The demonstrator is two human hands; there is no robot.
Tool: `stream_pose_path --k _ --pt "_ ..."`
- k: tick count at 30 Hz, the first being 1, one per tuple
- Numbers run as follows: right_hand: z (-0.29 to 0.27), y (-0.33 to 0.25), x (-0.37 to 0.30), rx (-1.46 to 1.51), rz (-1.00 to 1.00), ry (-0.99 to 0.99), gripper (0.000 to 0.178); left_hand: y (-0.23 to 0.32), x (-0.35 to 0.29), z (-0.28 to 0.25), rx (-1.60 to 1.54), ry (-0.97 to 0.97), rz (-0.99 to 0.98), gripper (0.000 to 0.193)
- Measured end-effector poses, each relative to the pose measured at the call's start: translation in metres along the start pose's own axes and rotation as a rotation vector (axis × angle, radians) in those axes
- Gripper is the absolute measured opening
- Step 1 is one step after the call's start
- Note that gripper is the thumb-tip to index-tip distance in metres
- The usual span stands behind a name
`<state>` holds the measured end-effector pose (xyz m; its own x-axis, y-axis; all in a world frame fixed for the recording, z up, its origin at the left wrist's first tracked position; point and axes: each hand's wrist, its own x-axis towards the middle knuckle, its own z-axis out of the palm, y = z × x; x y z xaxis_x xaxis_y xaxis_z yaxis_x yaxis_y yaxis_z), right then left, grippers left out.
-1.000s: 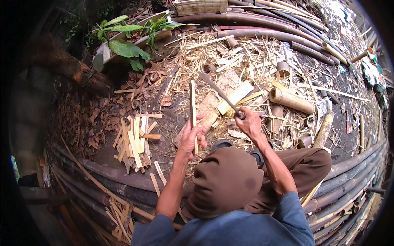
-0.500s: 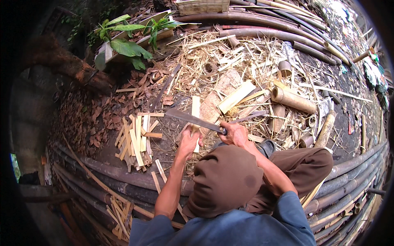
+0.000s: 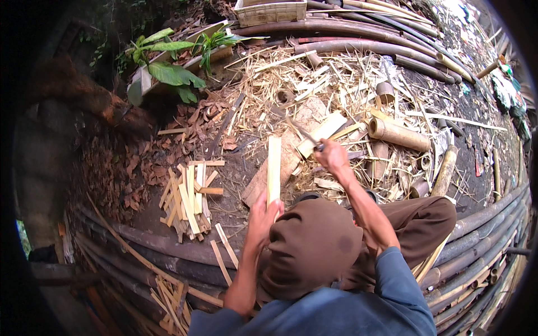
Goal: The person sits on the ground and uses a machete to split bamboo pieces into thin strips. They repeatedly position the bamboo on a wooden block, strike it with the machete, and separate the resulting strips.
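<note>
My left hand (image 3: 264, 215) is closed round the lower end of a pale bamboo strip (image 3: 274, 168), which stands out ahead of it. Ahead and to the right, my right hand (image 3: 335, 158) grips the dark handle of a machete (image 3: 304, 133). Its blade points far left and is thin and blurred in this view, apart from the strip. Under the blade lie a flat brown plank (image 3: 259, 186) and a wide split bamboo piece (image 3: 332, 126). Left of my left hand, several cut strips lie in a crossed pile (image 3: 186, 197).
Shavings (image 3: 255, 84) cover the ground ahead. A thick bamboo tube (image 3: 400, 136) lies at right. Long bamboo poles (image 3: 358, 47) stretch across the back, and more poles (image 3: 476, 235) run beside me. A leafy plant (image 3: 168, 67) and a pale crate (image 3: 269, 12) stand at the back.
The machete has swung away from the strip, ahead and to the right with my right hand. My left hand has come slightly nearer, now holding the strip lower down.
</note>
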<state>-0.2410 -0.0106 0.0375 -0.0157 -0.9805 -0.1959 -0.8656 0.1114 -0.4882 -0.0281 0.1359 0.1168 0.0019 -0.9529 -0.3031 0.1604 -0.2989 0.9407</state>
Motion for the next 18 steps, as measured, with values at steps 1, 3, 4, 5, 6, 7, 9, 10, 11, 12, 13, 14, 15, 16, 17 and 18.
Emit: stream_pose_path --k 1,3,4,5,6,7,9,10,11,12,13,14,15,16,17,18 --pt "-0.005 0.010 0.001 0.078 0.102 -0.018 0.023 -0.001 -0.006 -0.004 -0.048 0.031 -0.027 0.017" --pt "-0.012 0.012 -0.011 0.014 -0.086 0.091 0.026 -0.002 -0.002 -0.010 -0.126 0.034 -0.058 0.015" --pt "-0.007 0.002 -0.025 -0.002 -0.189 0.116 0.024 -0.004 0.010 -0.013 -0.163 0.013 -0.065 0.014" --pt "-0.003 -0.011 -0.039 -0.025 -0.287 0.157 0.023 -0.006 0.025 -0.013 -0.204 -0.025 -0.062 0.014" --pt "0.001 -0.024 -0.053 0.015 -0.377 0.106 0.022 -0.011 0.036 -0.016 -0.239 -0.018 -0.058 0.012" --pt "0.004 -0.033 -0.064 0.054 -0.458 0.060 0.021 -0.011 0.041 -0.016 -0.211 -0.032 -0.046 0.013" --pt "0.011 -0.044 -0.072 0.006 -0.538 0.079 0.019 -0.008 0.047 -0.016 -0.149 -0.060 -0.026 0.014" --pt "0.014 -0.044 -0.067 0.013 -0.532 0.086 0.017 -0.007 0.044 -0.015 -0.166 -0.037 -0.043 0.014" --pt "0.016 -0.043 -0.058 -0.007 -0.556 0.138 0.017 -0.005 0.043 -0.013 -0.205 -0.021 -0.038 0.014" --pt "0.023 -0.038 -0.051 -0.026 -0.576 0.172 0.016 0.004 0.034 -0.008 -0.247 0.005 -0.049 0.014" --pt "0.020 -0.034 -0.039 -0.053 -0.599 0.221 0.016 0.015 0.029 -0.003 -0.293 0.021 -0.046 0.014" --pt "0.017 -0.028 -0.027 -0.114 -0.453 0.200 0.016 0.021 0.022 -0.002 -0.257 -0.028 -0.030 0.017" --pt "0.013 -0.023 -0.014 -0.165 -0.313 0.174 0.016 0.024 0.012 -0.003 -0.155 -0.033 -0.008 0.019" --pt "0.010 -0.005 0.000 -0.010 -0.179 0.155 0.017 0.025 0.001 -0.003 -0.054 -0.043 0.014 0.021" --pt "0.001 0.016 0.016 0.140 -0.047 0.144 0.018 0.025 -0.007 -0.004 0.044 -0.058 0.045 0.024" --pt "-0.013 0.033 0.025 0.098 0.009 0.146 0.019 0.025 -0.018 -0.009 0.002 -0.044 -0.013 0.030"
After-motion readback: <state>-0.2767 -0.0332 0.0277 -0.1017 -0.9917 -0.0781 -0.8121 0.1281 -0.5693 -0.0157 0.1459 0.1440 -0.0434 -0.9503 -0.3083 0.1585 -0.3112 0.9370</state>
